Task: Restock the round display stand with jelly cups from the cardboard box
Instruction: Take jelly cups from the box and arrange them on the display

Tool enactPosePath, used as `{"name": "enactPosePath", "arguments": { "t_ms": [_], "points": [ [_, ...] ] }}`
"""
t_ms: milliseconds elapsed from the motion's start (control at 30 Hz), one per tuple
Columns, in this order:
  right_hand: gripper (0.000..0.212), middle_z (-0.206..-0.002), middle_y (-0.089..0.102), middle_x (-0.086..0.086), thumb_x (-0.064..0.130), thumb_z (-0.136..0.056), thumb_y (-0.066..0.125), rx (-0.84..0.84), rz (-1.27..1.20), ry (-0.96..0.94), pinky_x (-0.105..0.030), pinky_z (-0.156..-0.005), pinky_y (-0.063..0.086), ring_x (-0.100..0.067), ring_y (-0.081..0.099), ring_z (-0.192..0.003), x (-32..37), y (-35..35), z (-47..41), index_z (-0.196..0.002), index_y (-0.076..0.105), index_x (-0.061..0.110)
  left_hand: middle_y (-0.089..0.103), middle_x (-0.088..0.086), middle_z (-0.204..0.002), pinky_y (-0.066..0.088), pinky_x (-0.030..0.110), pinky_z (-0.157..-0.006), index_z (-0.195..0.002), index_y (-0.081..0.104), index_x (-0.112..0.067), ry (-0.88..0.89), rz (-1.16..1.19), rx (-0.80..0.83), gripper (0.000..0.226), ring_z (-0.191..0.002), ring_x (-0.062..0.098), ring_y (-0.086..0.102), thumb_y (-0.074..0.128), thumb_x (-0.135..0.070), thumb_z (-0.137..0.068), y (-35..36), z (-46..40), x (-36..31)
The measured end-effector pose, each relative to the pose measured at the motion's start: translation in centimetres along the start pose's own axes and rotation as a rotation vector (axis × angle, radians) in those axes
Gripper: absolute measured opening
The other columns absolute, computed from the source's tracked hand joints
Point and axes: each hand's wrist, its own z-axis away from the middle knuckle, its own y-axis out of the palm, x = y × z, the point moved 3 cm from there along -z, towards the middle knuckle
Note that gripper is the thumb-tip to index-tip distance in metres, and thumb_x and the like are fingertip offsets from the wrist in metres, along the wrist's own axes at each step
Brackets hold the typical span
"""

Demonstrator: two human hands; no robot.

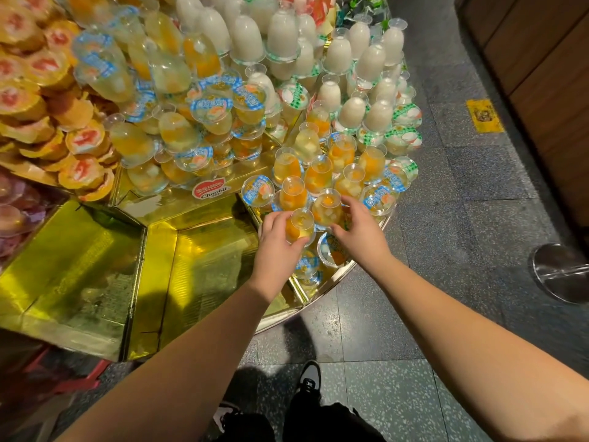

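My left hand (278,250) grips a clear jelly cup with orange fruit (299,226), held upside down at the near edge of the round display stand (322,295). My right hand (358,228) curls its fingers around a neighbouring upside-down fruit jelly cup (326,207). Both cups sit in a cluster of several like cups with blue-white lids (258,190) in a gold-lined compartment. The cardboard box is not in view.
White jelly cups (352,111) with green lids fill the section to the right. Orange-lidded cups (84,140) pile at left. Bare gold compartments (197,260) lie left of my hands. A metal post base (562,272) stands on the grey floor; my shoes (310,376) are below.
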Motion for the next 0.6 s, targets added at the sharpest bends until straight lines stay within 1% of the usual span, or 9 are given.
{"name": "enactPosePath", "arguments": {
  "t_ms": [67, 167, 300, 367, 433, 500, 600],
  "points": [
    [0.065, -0.146, 0.046, -0.003, 0.018, -0.090, 0.069, -0.009, 0.013, 0.002, -0.031, -0.102, 0.040, -0.019, 0.046, -0.132, 0.1, -0.2, 0.4, -0.147, 0.039, 0.014, 0.042, -0.002, -0.139, 0.019, 0.004, -0.095, -0.140, 0.047, -0.017, 0.005, -0.010, 0.011, 0.060, -0.133, 0.013, 0.034, 0.074, -0.025, -0.087, -0.1, 0.0, 0.0],
    [0.062, -0.144, 0.046, -0.006, 0.016, -0.090, 0.068, -0.034, 0.000, 0.006, -0.032, -0.104, 0.040, -0.021, 0.047, -0.131, 0.2, -0.4, 0.9, -0.146, 0.041, 0.012, 0.041, -0.002, -0.138, 0.020, 0.011, -0.101, -0.142, 0.046, -0.016, -0.004, -0.017, 0.028, 0.064, -0.134, 0.013, 0.034, 0.076, -0.024, -0.085, -0.4, 0.0, 0.2],
    [0.057, -0.142, 0.047, -0.006, 0.016, -0.092, 0.066, -0.065, -0.040, 0.045, -0.030, -0.102, 0.039, -0.019, 0.048, -0.128, 0.7, -0.9, 1.8, -0.144, 0.043, 0.012, 0.040, -0.004, -0.138, 0.028, 0.021, -0.108, -0.141, 0.046, -0.018, -0.028, 0.012, 0.033, 0.065, -0.133, 0.012, 0.036, 0.077, -0.026, -0.085, -1.5, 0.4, 0.3],
    [0.053, -0.136, 0.049, -0.006, 0.017, -0.092, 0.064, -0.097, -0.074, 0.071, -0.029, -0.101, 0.040, -0.016, 0.050, -0.121, 1.3, -1.5, 2.2, -0.142, 0.045, 0.011, 0.040, -0.006, -0.138, 0.032, 0.026, -0.110, -0.140, 0.047, -0.019, -0.031, 0.043, 0.018, 0.060, -0.132, 0.011, 0.036, 0.074, -0.028, -0.087, -2.7, 0.9, -0.1],
    [0.047, -0.129, 0.052, -0.006, 0.017, -0.093, 0.062, -0.137, -0.134, 0.099, -0.029, -0.097, 0.042, -0.014, 0.052, -0.113, 2.6, -2.5, 2.5, -0.138, 0.049, 0.010, 0.044, -0.008, -0.134, 0.035, 0.028, -0.108, -0.136, 0.051, -0.020, -0.030, 0.071, -0.034, 0.049, -0.129, 0.008, 0.037, 0.069, -0.029, -0.091, -4.8, 1.6, -0.6],
    [0.041, -0.125, 0.056, -0.006, 0.017, -0.093, 0.061, -0.199, -0.213, 0.090, -0.031, -0.094, 0.045, -0.016, 0.056, -0.110, 4.8, -3.8, 2.4, -0.132, 0.052, 0.009, 0.047, -0.009, -0.125, 0.037, 0.029, -0.106, -0.129, 0.056, -0.019, -0.024, 0.095, -0.127, 0.037, -0.123, 0.007, 0.039, 0.066, -0.024, -0.093, -7.9, 2.3, -0.9],
    [0.034, -0.119, 0.060, -0.003, 0.018, -0.093, 0.059, -0.240, -0.270, 0.022, -0.025, -0.085, 0.042, -0.015, 0.059, -0.104, 10.0, -5.1, 2.0, -0.127, 0.055, 0.011, 0.052, -0.007, -0.119, 0.040, 0.030, -0.100, -0.121, 0.061, -0.019, -0.043, 0.153, -0.286, 0.028, -0.117, 0.013, 0.048, 0.065, -0.019, -0.093, -14.1, 3.5, -0.2]
  ]
}}
